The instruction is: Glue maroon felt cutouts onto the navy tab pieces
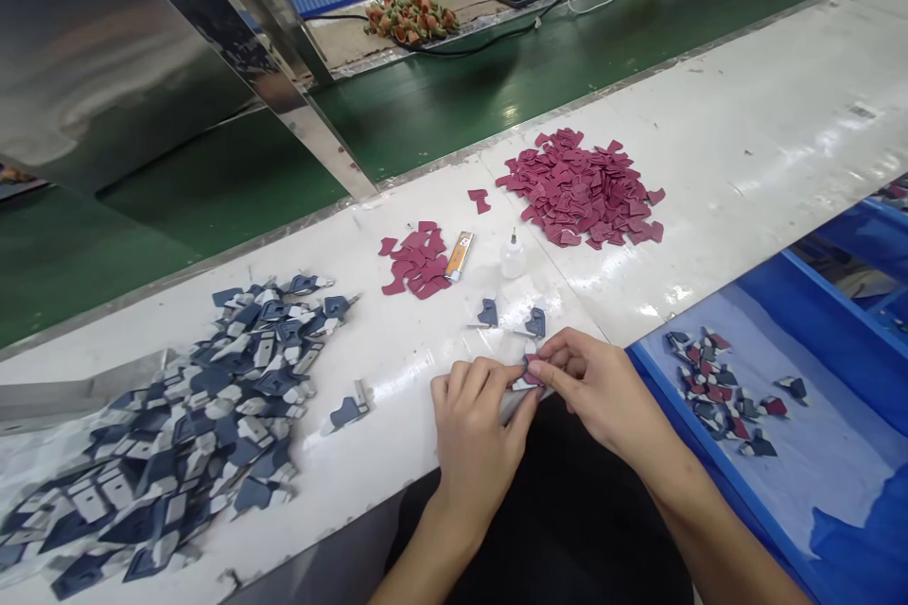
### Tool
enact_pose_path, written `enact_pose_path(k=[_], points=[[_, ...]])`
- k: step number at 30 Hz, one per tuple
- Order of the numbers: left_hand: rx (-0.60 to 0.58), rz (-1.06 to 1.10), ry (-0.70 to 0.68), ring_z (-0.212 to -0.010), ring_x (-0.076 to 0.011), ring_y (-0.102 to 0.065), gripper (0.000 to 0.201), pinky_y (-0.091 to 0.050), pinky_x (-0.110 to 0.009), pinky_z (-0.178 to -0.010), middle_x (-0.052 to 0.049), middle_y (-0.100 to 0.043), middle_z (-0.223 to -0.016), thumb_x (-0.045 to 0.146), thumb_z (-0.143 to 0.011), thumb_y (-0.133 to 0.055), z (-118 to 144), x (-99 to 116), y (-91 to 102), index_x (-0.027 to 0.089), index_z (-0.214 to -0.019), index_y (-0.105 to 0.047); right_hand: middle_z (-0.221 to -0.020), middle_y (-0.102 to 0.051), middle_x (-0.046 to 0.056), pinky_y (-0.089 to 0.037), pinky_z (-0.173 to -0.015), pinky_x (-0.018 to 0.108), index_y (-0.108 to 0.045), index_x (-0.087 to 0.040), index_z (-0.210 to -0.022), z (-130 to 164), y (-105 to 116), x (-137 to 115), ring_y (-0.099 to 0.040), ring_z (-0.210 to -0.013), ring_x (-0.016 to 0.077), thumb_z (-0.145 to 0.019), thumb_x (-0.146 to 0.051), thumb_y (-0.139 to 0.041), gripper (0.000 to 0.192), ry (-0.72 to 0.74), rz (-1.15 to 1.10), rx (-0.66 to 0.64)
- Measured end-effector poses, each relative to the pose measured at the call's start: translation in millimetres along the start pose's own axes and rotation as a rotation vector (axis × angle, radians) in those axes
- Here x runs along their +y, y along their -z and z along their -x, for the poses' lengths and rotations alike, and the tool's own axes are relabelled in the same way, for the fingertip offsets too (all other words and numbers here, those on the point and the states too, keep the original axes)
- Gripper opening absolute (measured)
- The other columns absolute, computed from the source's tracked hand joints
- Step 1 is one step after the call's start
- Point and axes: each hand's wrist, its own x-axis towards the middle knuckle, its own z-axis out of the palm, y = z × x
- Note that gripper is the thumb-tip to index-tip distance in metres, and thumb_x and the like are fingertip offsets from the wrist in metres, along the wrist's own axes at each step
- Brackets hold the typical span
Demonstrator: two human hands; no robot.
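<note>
Left hand and right hand pinching one small maroon-and-grey flat piece, mostly hidden by fingertips, matte maroon cut-outs heap at one o'clock, glossy white bench

Small flat piece, grey-white with a dark red patch on top, pinched between the fingertips of both hands at the near edge of the white table. Mostly covered by fingers; outline not readable. Held roughly level, just above the table edge. Two loose blue-grey flat pieces lie on the table just beyond it.
</note>
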Motion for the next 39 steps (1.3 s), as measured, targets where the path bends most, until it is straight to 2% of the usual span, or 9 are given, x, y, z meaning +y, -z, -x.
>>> enact_pose_path(k=[3,9,14,21,24,27,31,35,39], points=[[-0.004,-0.001,-0.005,-0.088,-0.0205,-0.062,0.009,-0.033,-0.04,-0.08,0.002,-0.075,-0.092,0.024,-0.099,-0.076,0,0,0.5,0.028,-0.107,-0.075,-0.077,-0.075,0.001,-0.05,-0.061,0.03,-0.071,-0.025,-0.096,-1,2,-2,-0.069,-0.068,0.0199,-0.097,-0.041,-0.073,0.017,0.037,0.084,-0.02],[-0.025,0.014,-0.003,-0.089,-0.0196,-0.062,0.01,-0.033,-0.04,-0.082,0.003,-0.075,-0.094,0.024,-0.101,-0.075,-1,2,0.7,0.028,-0.109,-0.073,-0.068,-0.068,-0.003,-0.031,-0.045,0.027,-0.059,-0.026,-0.086,-5,5,-7,-0.051,-0.043,0.0132,-0.1,-0.037,-0.067,0.019,0.017,0.156,-0.088],[0.011,0.023,-0.004,-0.088,-0.0196,-0.06,0.009,-0.035,-0.039,-0.084,0.001,-0.071,-0.092,0.029,-0.101,-0.075,-2,7,-2.5,0.024,-0.1,-0.068,-0.059,-0.062,-0.005,-0.027,-0.044,0.027,-0.058,-0.027,-0.088,-8,5,-5,-0.045,-0.038,0.0128,-0.101,-0.04,-0.066,0.019,-0.007,0.174,-0.126],[0.052,0.097,-0.056,-0.088,-0.0166,-0.063,0.011,-0.042,-0.036,-0.084,0.002,-0.07,-0.092,0.018,-0.097,-0.074,-2,7,0.7,0.023,-0.105,-0.068,-0.07,-0.064,-0.002,-0.039,-0.053,0.025,-0.061,-0.024,-0.086,7,0,-6,-0.056,-0.06,0.0148,-0.099,-0.044,-0.071,0.027,-0.021,0.067,-0.038],[0.035,0.241,-0.081,-0.092,-0.0171,-0.065,0.021,-0.049,-0.034,-0.085,0.001,-0.071,-0.097,0.015,-0.094,-0.075,-2,9,10.4,0.026,-0.111,-0.069,-0.068,-0.057,-0.004,-0.037,-0.051,0.025,-0.061,-0.023,-0.084,18,1,-1,-0.05,-0.055,0.012,-0.1,-0.052,-0.07,0.035,-0.034,-0.121,-0.131],[-0.068,0.42,-0.083,-0.095,-0.0183,-0.067,0.025,-0.055,-0.034,-0.085,-0.001,-0.07,-0.102,0.016,-0.094,-0.074,-1,16,17.2,0.029,-0.114,-0.07,-0.059,-0.043,-0.008,-0.027,-0.045,0.026,-0.059,-0.022,-0.078,26,1,10,-0.034,-0.047,0.0099,-0.102,-0.063,-0.064,0.047,-0.045,-0.348,-0.265],[-0.197,0.707,0.14,-0.096,-0.0188,-0.065,0.029,-0.057,-0.032,-0.084,-0.003,-0.066,-0.108,0.03,-0.096,-0.074,2,26,16.5,0.028,-0.123,-0.063,-0.07,-0.046,-0.004,-0.034,-0.058,0.028,-0.055,-0.021,-0.073,34,-5,21,-0.039,-0.062,0.0128,-0.104,-0.059,-0.063,0.05,0.146,-0.476,-0.128],[-0.466,0.932,0.385,-0.078,-0.0144,-0.053,0.034,-0.049,-0.028,-0.073,0.002,-0.054,-0.085,0.056,-0.104,-0.063,-3,35,12.6,0.024,-0.095,-0.057,-0.071,-0.042,-0.004,-0.037,-0.064,0.031,-0.049,-0.023,-0.073,39,-8,19,-0.038,-0.067,0.0149,-0.107,-0.056,-0.06,0.049,0.242,-0.525,-0.035],[-0.517,1.033,0.403,-0.074,-0.0126,-0.044,0.044,-0.042,-0.027,-0.069,0.004,-0.047,-0.08,0.059,-0.105,-0.061,-10,40,9.1,0.023,-0.082,-0.049,-0.07,-0.04,-0.004,-0.035,-0.062,0.03,-0.048,-0.024,-0.072,43,-5,15,-0.035,-0.065,0.015,-0.108,-0.053,-0.057,0.047,0.272,-0.519,-0.021]])
